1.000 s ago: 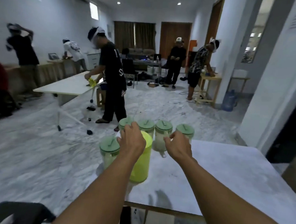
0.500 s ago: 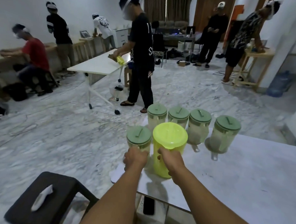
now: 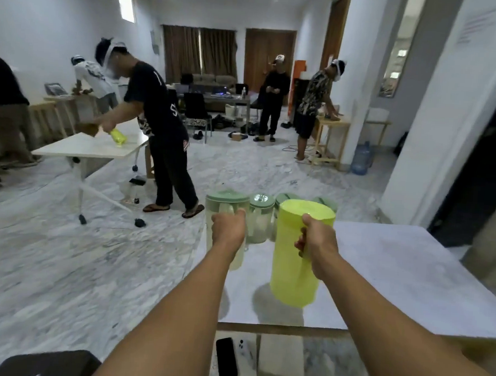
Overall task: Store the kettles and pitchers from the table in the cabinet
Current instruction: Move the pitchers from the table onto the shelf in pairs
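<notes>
Both arms reach forward; left hand [image 3: 228,228] grips the green-lidded pitcher [image 3: 224,215]; right hand [image 3: 316,240] fists the yellow pitcher [image 3: 291,266] handle, raised above the worktop [image 3: 409,285].

Yellow pitcher [image 3: 296,252] now lifted off the table in the right hand [image 3: 316,241]; left hand [image 3: 228,230] newly on a green-lidded pitcher [image 3: 224,215]

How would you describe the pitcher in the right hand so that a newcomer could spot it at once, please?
Find the white table in the foreground, with a cluster of pitchers at its far left corner. The right hand holds the yellow-green pitcher by its handle. It alone is bright and opaque; the green-lidded pitchers are clear.
</notes>
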Motion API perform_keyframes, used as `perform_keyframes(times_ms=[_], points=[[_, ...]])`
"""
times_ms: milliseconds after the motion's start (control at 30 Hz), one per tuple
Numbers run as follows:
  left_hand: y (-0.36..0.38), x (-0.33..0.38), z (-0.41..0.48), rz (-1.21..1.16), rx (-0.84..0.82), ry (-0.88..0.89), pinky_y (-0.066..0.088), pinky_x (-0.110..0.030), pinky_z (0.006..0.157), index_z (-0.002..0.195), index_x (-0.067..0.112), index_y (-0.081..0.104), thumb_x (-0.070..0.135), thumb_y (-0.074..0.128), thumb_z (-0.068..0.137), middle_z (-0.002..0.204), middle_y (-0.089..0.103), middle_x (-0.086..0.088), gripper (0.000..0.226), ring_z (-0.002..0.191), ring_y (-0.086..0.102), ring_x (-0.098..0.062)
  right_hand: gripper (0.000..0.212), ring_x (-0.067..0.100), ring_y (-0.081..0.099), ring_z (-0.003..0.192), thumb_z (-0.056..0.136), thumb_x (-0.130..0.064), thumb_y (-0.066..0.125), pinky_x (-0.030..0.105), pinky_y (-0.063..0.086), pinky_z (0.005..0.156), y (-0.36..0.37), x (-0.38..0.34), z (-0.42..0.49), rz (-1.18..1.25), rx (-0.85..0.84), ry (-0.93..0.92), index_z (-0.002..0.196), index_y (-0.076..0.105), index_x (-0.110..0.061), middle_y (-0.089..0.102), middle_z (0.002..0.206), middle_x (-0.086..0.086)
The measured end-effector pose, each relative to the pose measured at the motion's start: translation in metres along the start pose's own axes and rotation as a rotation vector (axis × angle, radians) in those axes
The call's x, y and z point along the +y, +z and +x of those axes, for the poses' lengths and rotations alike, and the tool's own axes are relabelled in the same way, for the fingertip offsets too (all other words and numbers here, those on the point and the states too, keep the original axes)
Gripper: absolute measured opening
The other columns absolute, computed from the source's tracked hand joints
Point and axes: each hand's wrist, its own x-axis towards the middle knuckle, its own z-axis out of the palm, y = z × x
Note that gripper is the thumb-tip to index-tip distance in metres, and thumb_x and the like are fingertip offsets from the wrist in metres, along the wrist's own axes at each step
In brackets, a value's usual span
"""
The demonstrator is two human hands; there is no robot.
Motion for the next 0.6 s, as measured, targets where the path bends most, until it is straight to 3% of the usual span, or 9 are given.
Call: perform_keyframes(times_ms=[100, 167, 233, 300, 367, 433, 600], points=[[0.03, 0.042, -0.031, 0.03, -0.115, 0.149, 0.053, -0.04, 0.083, 0.122, -0.001, 0.059, 0.057, 0.046, 0.069, 0.117, 0.068, -0.019, 0.079, 0.102, 0.067, -0.037, 0.037, 0.023, 0.047, 0.05, 0.094, -0.036, 0.057, 0.031, 0.035, 0.053, -0.057, -0.043, -0.028, 0.081, 0.161, -0.091, 0.065, 0.052, -0.013, 0.05, 0.057, 0.006], [0.059, 0.072, -0.069, 0.03, -0.223, 0.25, 0.054, -0.042, 0.088, 0.117, 0.002, 0.063, 0.056, 0.048, 0.074, 0.115, 0.069, -0.018, 0.071, 0.102, 0.067, -0.036, 0.034, 0.024, 0.047, 0.051, 0.088, -0.037, 0.058, 0.031, 0.037, 0.052, -0.102, -0.068, -0.049, 0.104, 0.306, -0.162, 0.064, 0.054, -0.014, 0.052, 0.058, 0.006], [0.096, 0.098, -0.11, 0.026, -0.332, 0.335, 0.053, -0.041, 0.087, 0.113, 0.002, 0.066, 0.051, 0.052, 0.081, 0.113, 0.07, -0.018, 0.06, 0.102, 0.067, -0.036, 0.031, 0.026, 0.053, 0.059, 0.077, -0.044, 0.056, 0.035, 0.043, 0.055, -0.154, -0.089, -0.07, 0.088, 0.495, -0.219, 0.068, 0.058, -0.014, 0.059, 0.068, 0.009], [0.135, 0.122, -0.158, 0.002, -0.443, 0.404, 0.055, -0.042, 0.09, 0.111, 0.002, 0.068, 0.05, 0.053, 0.08, 0.111, 0.071, -0.018, 0.059, 0.102, 0.068, -0.036, 0.045, 0.032, 0.062, 0.073, 0.069, -0.052, 0.049, 0.045, 0.052, 0.067, -0.208, -0.107, -0.097, 0.062, 0.72, -0.27, 0.08, 0.065, -0.011, 0.069, 0.086, 0.016], [0.17, 0.143, -0.212, -0.03, -0.566, 0.48, 0.055, -0.045, 0.09, 0.109, 0.002, 0.068, 0.048, 0.054, 0.08, 0.109, 0.072, -0.018, 0.057, 0.1, 0.069, -0.036, 0.059, 0.038, 0.068, 0.091, 0.078, -0.053, 0.047, 0.048, 0.055, 0.083, -0.257, -0.124, -0.131, 0.042, 0.935, -0.311, 0.098, 0.071, -0.003, 0.073, 0.107, 0.021], [0.199, 0.159, -0.27, -0.053, -0.69, 0.534, 0.055, -0.044, 0.091, 0.108, 0.003, 0.069, 0.048, 0.055, 0.082, 0.108, 0.072, -0.017, 0.054, 0.1, 0.069, -0.035, 0.059, 0.041, 0.065, 0.106, 0.089, -0.048, 0.046, 0.044, 0.053, 0.09, -0.302, -0.139, -0.168, -0.004, 1.109, -0.333, 0.111, 0.069, 0.001, 0.07, 0.118, 0.022], [0.256, 0.179, -0.412, -0.081, -0.956, 0.651, 0.056, -0.038, 0.088, 0.105, 0.004, 0.07, 0.043, 0.055, 0.09, 0.106, 0.073, -0.014, 0.045, 0.099, 0.069, -0.032, 0.058, 0.039, 0.062, 0.114, 0.093, -0.047, 0.043, 0.042, 0.05, 0.095, -0.417, -0.158, -0.242, -0.051, 1.448, -0.351, 0.119, 0.065, -0.001, 0.067, 0.126, 0.02]])
